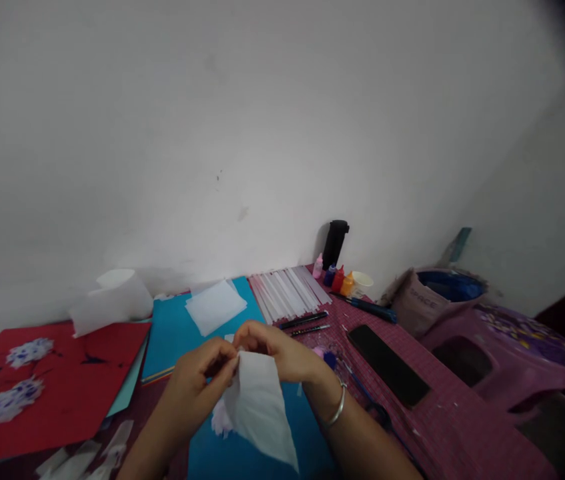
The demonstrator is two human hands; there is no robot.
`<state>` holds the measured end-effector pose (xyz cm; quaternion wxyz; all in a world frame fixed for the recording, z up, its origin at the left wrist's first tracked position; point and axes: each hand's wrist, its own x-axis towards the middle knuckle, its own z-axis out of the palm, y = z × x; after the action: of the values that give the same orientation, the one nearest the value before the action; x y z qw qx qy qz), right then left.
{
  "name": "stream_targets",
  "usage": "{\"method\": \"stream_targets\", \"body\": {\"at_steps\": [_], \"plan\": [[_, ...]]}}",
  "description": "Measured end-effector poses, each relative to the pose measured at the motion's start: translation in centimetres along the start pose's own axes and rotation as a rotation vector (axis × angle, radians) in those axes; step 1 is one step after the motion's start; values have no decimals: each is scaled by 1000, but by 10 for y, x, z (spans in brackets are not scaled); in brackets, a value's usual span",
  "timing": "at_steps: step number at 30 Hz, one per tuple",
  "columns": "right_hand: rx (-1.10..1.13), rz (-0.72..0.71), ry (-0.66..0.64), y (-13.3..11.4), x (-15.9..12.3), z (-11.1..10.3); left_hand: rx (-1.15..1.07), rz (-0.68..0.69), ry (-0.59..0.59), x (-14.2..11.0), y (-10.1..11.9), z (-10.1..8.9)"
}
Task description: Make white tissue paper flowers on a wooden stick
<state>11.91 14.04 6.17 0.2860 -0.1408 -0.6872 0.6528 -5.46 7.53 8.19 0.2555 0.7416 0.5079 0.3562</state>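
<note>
Both my hands meet low in the middle of the view, above a blue sheet of paper (242, 460). My left hand (197, 383) and my right hand (275, 350) each pinch the top edge of a thin white tissue sheet (259, 413), which hangs down from my fingers. A metal bangle (337, 407) sits on my right wrist. Fingers of both hands are closed on the tissue.
A red sheet with white and blue tissue flowers (37, 387) lies at left. A tissue roll (117, 297), a loose white tissue (215, 307), white strips (287, 293), pens (305, 321), small paint bottles (337, 279), a black bottle (335, 243), a phone (387, 365) and a purple stool (507, 353) surround me.
</note>
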Motion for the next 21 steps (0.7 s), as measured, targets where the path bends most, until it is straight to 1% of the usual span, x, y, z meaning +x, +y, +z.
{"method": "stream_targets", "body": {"at_steps": [3, 6, 9, 12, 14, 17, 19, 21], "plan": [[-40, 38, 49, 2, 1, -1, 6, 29, 34, 1, 4, 0], [-104, 72, 62, 2, 0, -5, -70, 27, 28, 1, 3, -3], [-188, 66, 40, -4, -4, -8, -234, -37, -70, -1, -3, -6], [-291, 11, 41, -11, -7, -9, -368, -105, -184, -3, -6, -7], [-321, -18, 40, -13, -7, -8, -347, -120, -203, -2, -7, -4], [-303, -19, 9, -12, -6, -7, -185, -102, -194, 0, -5, -1], [-314, -18, -19, -11, -6, -7, -115, -54, -229, 1, -4, -1], [-362, -24, -38, -11, -7, -8, -121, 10, -284, 2, -4, -2]]}}
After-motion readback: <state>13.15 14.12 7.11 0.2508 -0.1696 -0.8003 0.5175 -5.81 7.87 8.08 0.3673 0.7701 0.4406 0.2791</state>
